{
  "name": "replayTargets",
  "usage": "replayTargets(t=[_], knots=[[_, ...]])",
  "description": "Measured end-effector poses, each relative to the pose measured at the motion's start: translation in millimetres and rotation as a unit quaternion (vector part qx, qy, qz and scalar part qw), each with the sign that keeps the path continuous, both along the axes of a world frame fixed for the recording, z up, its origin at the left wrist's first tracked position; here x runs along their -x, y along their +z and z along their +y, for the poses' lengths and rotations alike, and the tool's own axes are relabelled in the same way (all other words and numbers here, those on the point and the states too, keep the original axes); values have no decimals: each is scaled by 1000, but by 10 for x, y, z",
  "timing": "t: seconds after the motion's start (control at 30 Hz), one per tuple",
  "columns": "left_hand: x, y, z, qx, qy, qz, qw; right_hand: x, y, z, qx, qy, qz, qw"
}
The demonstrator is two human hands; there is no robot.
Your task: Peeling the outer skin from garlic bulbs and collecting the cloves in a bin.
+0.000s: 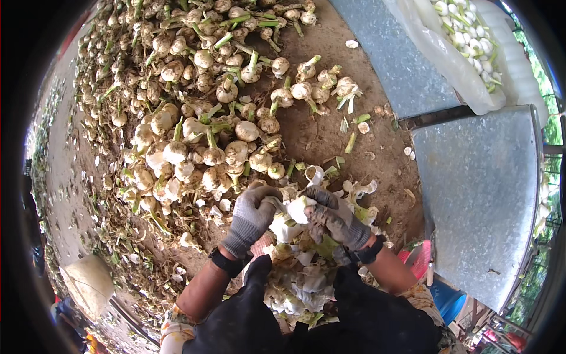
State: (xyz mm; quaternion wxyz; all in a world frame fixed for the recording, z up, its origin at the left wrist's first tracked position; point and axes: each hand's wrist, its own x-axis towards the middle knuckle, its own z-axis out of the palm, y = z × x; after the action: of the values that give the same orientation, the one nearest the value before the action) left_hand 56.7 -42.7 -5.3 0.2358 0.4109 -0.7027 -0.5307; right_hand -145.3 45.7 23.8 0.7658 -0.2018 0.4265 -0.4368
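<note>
Both hands wear dirty grey knit gloves and meet over a heap of papery garlic skins (305,283) between the knees. My right hand (338,217) is closed around a peeled white garlic bulb (299,209). My left hand (256,210), fingers curled, pinches a pale strip of skin at the bulb's left side. Just beyond the hands lies a large pile of soil-stained garlic bulbs (236,152) with short green stems. Loose peelings (360,190) lie right of the hands.
Metal sheet surfaces (477,199) stand at the right. A clear plastic bag (479,95) of white bulbs (475,44) rests at the upper right. A pink basket (420,261) and blue bucket (446,301) are lower right. At lower left is a whitish container (90,283).
</note>
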Motion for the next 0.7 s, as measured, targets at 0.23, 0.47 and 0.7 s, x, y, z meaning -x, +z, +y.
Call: replayTargets(t=[0.23, 0.47, 0.7], knots=[[-28, -236, 123, -307, 131, 138, 933, -104, -243, 52, 61, 25, -21, 998], [24, -48, 160, -419, 83, 290, 857, -124, -158, -88, 180, 28, 397, 900], [82, 6, 156, -374, 69, 234, 895, -172, -169, 60, 300, -29, 424, 854]])
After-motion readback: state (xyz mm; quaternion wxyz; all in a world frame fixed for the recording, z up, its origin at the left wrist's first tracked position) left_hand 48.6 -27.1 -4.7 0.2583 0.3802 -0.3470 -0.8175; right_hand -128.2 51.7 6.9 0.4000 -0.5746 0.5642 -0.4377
